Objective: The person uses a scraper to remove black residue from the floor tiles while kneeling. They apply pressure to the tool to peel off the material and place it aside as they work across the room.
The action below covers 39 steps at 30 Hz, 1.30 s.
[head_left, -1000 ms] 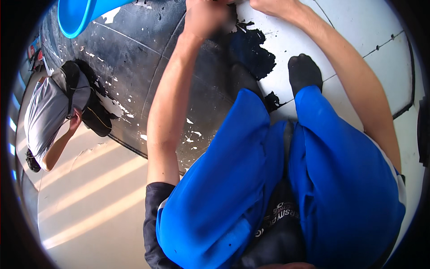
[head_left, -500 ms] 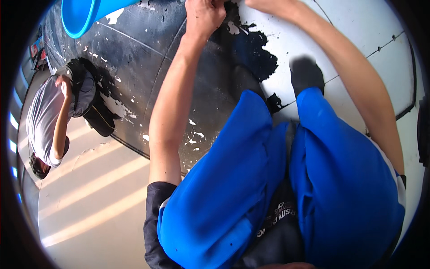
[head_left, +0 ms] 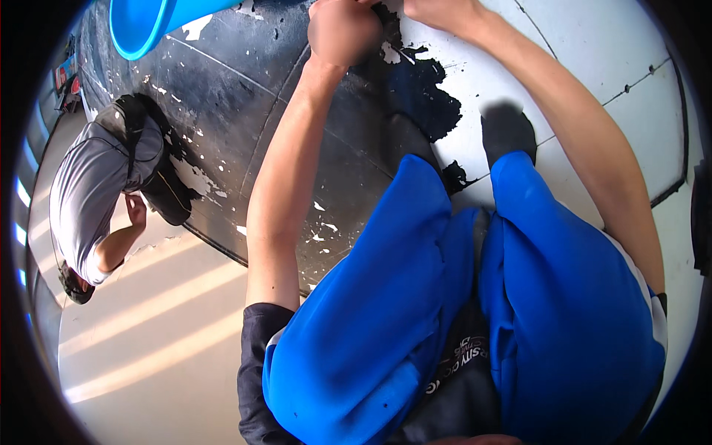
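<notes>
My left hand (head_left: 343, 33) is at the top edge, over the border between a worn black layer (head_left: 222, 100) and a white surface (head_left: 493, 63). Its fingers look curled in, though motion and the frame's edge blur and cut them. Close by on the right, my right hand (head_left: 443, 12) is also closed, its fingertips partly out of the picture. The two hands nearly meet; whatever lies between them is too hidden to name. Ragged black patches (head_left: 426, 93) stand out against the white just below the hands.
A light blue bucket-like container (head_left: 194, 7) is at the top left, its round opening showing. At far left, another person (head_left: 93, 174) in a grey top bends over the black area. My blue-trousered legs and dark-socked foot (head_left: 508, 132) occupy the middle. Sunlight stripes the pale floor (head_left: 148, 356).
My left hand has shifted slightly right and is now blurred. My right hand has moved a little down and left. The other person's visible hand has dropped lower, beside their leg.
</notes>
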Available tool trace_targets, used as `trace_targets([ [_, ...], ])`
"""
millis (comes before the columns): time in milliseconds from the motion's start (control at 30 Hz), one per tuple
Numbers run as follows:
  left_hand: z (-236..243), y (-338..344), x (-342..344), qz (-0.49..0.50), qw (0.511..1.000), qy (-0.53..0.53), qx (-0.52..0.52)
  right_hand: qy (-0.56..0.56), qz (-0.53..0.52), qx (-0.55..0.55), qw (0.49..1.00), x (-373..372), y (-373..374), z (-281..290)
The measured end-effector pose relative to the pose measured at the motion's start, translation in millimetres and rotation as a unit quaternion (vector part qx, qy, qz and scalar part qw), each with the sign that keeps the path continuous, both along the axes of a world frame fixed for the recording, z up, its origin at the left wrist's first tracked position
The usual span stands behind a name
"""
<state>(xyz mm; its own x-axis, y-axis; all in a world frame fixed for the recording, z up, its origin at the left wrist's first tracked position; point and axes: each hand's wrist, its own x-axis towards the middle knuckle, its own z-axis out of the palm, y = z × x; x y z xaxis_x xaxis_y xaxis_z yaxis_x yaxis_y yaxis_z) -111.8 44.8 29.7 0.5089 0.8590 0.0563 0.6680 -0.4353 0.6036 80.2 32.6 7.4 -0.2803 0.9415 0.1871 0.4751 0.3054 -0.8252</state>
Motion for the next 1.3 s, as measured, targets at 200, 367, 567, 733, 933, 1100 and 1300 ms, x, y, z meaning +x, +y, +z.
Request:
trace_targets([
  [200,-3.3,-2.6,-12.8,-0.021,0.992,-0.044,0.116,-0.016,0.027,0.048,0.998,-9.6,-1.4,-6.5],
  [367,16.8,-1.7,-2.5,0.003,0.992,-0.109,-0.067,0.015,0.063,-0.004,0.998,-0.5,1.9,5.1],
  [567,-4.5,-39.8,15.9,0.004,0.985,-0.076,0.156,0.036,-0.027,-0.004,0.999,20.0,-39.6,44.9],
  [733,-14.9,-88.2,52.4,0.076,0.989,-0.121,0.029,0.001,0.034,-0.028,0.999,64.6,-86.8,91.9],
  [933,1.8,-78.4,84.2,0.092,0.992,-0.084,0.012,0.288,-0.099,-0.316,0.899,74.2,-99.2,116.2],
  [1100,-34.2,-66.6,122.6,0.058,0.961,-0.234,0.135,-0.047,-0.09,-0.114,0.988,70.8,-87.9,105.7],
  [1300,-34.0,-76.2,135.6,0.126,0.96,-0.214,0.129,-0.102,-0.144,-0.445,0.878,67.2,-92.3,156.6],
])
